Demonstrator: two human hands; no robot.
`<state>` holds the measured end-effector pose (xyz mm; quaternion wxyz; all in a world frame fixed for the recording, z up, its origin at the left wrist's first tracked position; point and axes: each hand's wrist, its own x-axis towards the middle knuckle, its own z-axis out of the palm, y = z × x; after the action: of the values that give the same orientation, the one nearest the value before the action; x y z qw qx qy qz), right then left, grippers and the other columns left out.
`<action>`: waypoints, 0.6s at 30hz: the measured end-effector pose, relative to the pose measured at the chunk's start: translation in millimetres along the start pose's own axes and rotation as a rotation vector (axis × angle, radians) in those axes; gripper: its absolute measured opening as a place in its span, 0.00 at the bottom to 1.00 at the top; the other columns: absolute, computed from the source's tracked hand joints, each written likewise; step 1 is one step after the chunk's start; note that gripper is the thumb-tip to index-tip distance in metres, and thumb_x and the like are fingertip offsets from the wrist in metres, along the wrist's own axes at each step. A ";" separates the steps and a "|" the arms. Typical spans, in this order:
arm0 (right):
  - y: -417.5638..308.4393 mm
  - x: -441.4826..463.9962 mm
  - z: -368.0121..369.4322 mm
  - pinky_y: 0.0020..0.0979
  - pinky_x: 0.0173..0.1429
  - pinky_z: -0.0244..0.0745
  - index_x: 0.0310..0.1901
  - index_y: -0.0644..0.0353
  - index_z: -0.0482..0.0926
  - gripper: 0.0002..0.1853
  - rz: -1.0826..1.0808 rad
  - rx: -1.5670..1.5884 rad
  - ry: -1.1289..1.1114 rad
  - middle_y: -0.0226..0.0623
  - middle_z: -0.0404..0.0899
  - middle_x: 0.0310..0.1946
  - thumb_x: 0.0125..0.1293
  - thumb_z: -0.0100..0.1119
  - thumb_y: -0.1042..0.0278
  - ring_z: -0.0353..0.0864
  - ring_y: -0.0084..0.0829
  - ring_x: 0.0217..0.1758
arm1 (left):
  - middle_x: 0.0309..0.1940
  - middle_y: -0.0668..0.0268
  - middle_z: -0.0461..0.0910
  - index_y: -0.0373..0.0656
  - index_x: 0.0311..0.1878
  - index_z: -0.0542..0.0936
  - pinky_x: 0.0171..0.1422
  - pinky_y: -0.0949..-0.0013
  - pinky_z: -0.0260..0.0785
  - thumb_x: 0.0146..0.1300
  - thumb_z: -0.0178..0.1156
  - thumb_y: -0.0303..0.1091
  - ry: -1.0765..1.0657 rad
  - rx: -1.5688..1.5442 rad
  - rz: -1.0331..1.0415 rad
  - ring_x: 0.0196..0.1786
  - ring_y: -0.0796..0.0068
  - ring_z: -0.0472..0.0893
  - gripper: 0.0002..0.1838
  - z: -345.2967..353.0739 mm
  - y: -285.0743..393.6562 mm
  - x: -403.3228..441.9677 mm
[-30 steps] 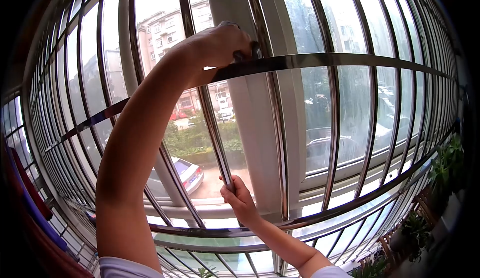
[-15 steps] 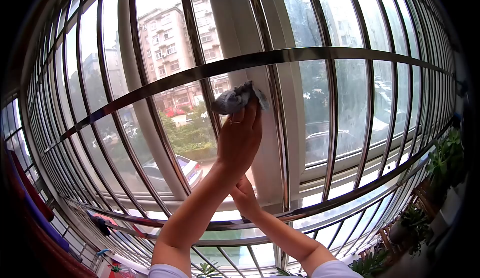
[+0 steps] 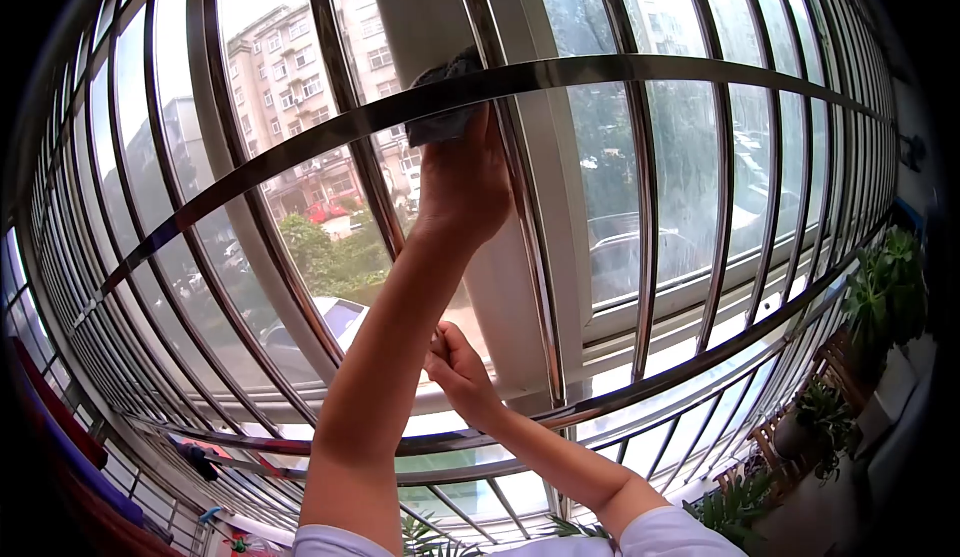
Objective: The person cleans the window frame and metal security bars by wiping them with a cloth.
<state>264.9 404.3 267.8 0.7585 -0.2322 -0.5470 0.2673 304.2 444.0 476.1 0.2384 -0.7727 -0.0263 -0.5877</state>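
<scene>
My left hand reaches up between the upright metal bars and is closed on a grey cloth. The cloth lies against the pale window frame post, and the flat metal crossbar hides part of it and of my fingers. Lower down, my right hand is curled into a fist around an upright metal bar, whose lower part passes behind my left forearm.
More bars surround me on both sides. Behind them is a smeared window pane. Potted plants stand at the right on a wooden rack. Dark red and purple fabric hangs at the left. Outside are a building and a parked car.
My left hand has moved up the frame post with the cloth, which is now partly behind the crossbar. My right hand shows more clearly, apart from the left wrist. The view has shifted slightly.
</scene>
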 end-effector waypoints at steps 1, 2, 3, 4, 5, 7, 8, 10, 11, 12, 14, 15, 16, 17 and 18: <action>-2.2 -0.3 1.3 0.20 0.37 0.60 0.54 0.64 0.65 0.15 0.033 0.009 0.009 0.23 0.63 0.27 0.69 0.51 0.71 0.61 0.15 0.31 | 0.57 0.52 0.69 0.35 0.64 0.65 0.67 0.51 0.55 0.61 0.58 0.34 -0.089 0.005 0.050 0.61 0.47 0.66 0.29 -11.6 4.7 -1.2; -5.0 0.1 2.2 0.20 0.37 0.60 0.54 0.64 0.65 0.15 0.038 0.012 0.026 0.23 0.63 0.27 0.69 0.51 0.71 0.61 0.15 0.31 | 0.59 0.53 0.68 0.35 0.64 0.65 0.67 0.51 0.55 0.61 0.57 0.32 -0.180 0.010 0.102 0.62 0.49 0.66 0.28 -19.6 7.1 -6.3; -7.8 0.9 2.6 0.19 0.38 0.60 0.52 0.63 0.66 0.12 0.041 -0.009 0.021 0.23 0.61 0.29 0.70 0.50 0.71 0.59 0.15 0.32 | 0.67 0.55 0.62 0.37 0.68 0.63 0.72 0.51 0.52 0.60 0.53 0.28 -0.282 0.110 0.204 0.68 0.54 0.62 0.31 -19.4 4.8 -17.9; -8.3 -0.3 3.3 0.19 0.40 0.61 0.50 0.63 0.66 0.10 0.047 -0.030 0.015 0.22 0.60 0.30 0.70 0.50 0.72 0.58 0.14 0.32 | 0.67 0.55 0.62 0.37 0.68 0.63 0.72 0.51 0.52 0.60 0.53 0.28 -0.292 0.099 0.205 0.68 0.54 0.62 0.31 -18.8 9.3 -29.7; 0.9 -0.7 0.3 0.20 0.43 0.64 0.52 0.65 0.67 0.13 0.013 -0.075 0.026 0.23 0.67 0.34 0.70 0.51 0.72 0.65 0.15 0.36 | 0.70 0.57 0.57 0.38 0.70 0.61 0.73 0.51 0.50 0.60 0.52 0.28 -0.411 0.156 0.324 0.70 0.57 0.61 0.32 -19.7 14.2 -41.8; 0.9 -1.7 -3.4 0.21 0.45 0.65 0.53 0.66 0.68 0.14 0.063 -0.151 0.004 0.27 0.71 0.39 0.69 0.52 0.71 0.68 0.16 0.41 | 0.73 0.59 0.53 0.40 0.71 0.60 0.75 0.52 0.49 0.60 0.51 0.28 -0.532 0.201 0.444 0.72 0.60 0.60 0.33 -20.6 22.1 -65.1; 0.9 -2.3 -5.7 0.23 0.48 0.67 0.54 0.67 0.69 0.15 0.106 -0.230 -0.032 0.30 0.75 0.43 0.69 0.53 0.70 0.71 0.17 0.45 | 0.73 0.62 0.54 0.41 0.70 0.62 0.76 0.53 0.49 0.60 0.52 0.29 -0.575 0.195 0.498 0.71 0.61 0.61 0.32 -20.4 24.3 -75.6; 1.1 -4.3 -6.3 0.27 0.52 0.68 0.53 0.69 0.71 0.16 0.074 -0.246 -0.081 0.38 0.78 0.48 0.69 0.54 0.67 0.74 0.22 0.52 | 0.73 0.67 0.55 0.44 0.68 0.67 0.76 0.55 0.51 0.60 0.53 0.30 -0.662 0.185 0.607 0.70 0.65 0.64 0.30 -22.9 27.1 -91.0; 0.6 -6.7 -3.7 0.29 0.54 0.68 0.54 0.69 0.70 0.18 -0.006 -0.260 -0.030 0.41 0.77 0.49 0.69 0.55 0.66 0.74 0.25 0.53 | 0.71 0.72 0.61 0.51 0.65 0.72 0.75 0.56 0.54 0.57 0.56 0.30 -0.592 0.183 0.648 0.69 0.69 0.66 0.28 -25.9 25.0 -95.5; -3.8 -6.4 -1.7 0.31 0.55 0.67 0.54 0.69 0.70 0.19 -0.090 -0.275 0.019 0.44 0.77 0.49 0.68 0.55 0.64 0.74 0.28 0.53 | 0.71 0.72 0.61 0.51 0.65 0.72 0.75 0.56 0.54 0.57 0.56 0.30 -0.587 0.181 0.649 0.69 0.69 0.66 0.28 -26.0 23.5 -95.2; -8.9 -8.0 -5.6 0.32 0.58 0.66 0.56 0.68 0.69 0.20 -0.016 -0.365 -0.038 0.47 0.74 0.52 0.67 0.56 0.65 0.73 0.33 0.56 | 0.67 0.76 0.66 0.55 0.58 0.77 0.74 0.57 0.57 0.56 0.56 0.30 -0.587 0.159 0.620 0.67 0.71 0.68 0.24 -26.1 21.7 -95.5; -12.0 -9.3 -8.5 0.34 0.61 0.65 0.57 0.68 0.68 0.22 0.059 -0.453 -0.099 0.49 0.72 0.55 0.66 0.57 0.65 0.72 0.38 0.59 | 0.67 0.76 0.66 0.55 0.58 0.77 0.74 0.57 0.57 0.56 0.56 0.30 -0.584 0.158 0.619 0.67 0.71 0.68 0.24 -27.3 22.4 -95.0; -13.1 -16.2 -9.7 0.34 0.61 0.65 0.57 0.68 0.68 0.22 0.062 -0.456 -0.098 0.49 0.72 0.55 0.66 0.57 0.65 0.72 0.38 0.59 | 0.57 0.77 0.73 0.54 0.52 0.80 0.72 0.61 0.58 0.55 0.56 0.30 -0.541 0.111 0.585 0.63 0.73 0.71 0.19 -29.4 24.5 -94.7; -12.4 -29.5 -8.9 0.37 0.62 0.64 0.58 0.68 0.66 0.24 -0.053 -0.574 -0.043 0.50 0.72 0.53 0.63 0.58 0.66 0.72 0.45 0.57 | 0.46 0.78 0.79 0.53 0.45 0.82 0.71 0.65 0.59 0.55 0.57 0.30 -0.500 0.063 0.549 0.59 0.75 0.73 0.14 -31.1 26.6 -96.0; -14.1 -41.4 -10.1 0.41 0.63 0.63 0.59 0.67 0.64 0.27 -0.171 -0.692 0.011 0.51 0.71 0.51 0.60 0.59 0.67 0.72 0.51 0.56 | 0.46 0.78 0.79 0.53 0.45 0.82 0.71 0.65 0.59 0.55 0.57 0.30 -0.498 0.059 0.547 0.59 0.75 0.73 0.14 -31.4 28.2 -98.2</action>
<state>265.9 365.8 244.7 0.6575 -0.4304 -0.6185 0.0004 254.9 430.1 382.3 0.3952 -0.8632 0.1072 -0.2954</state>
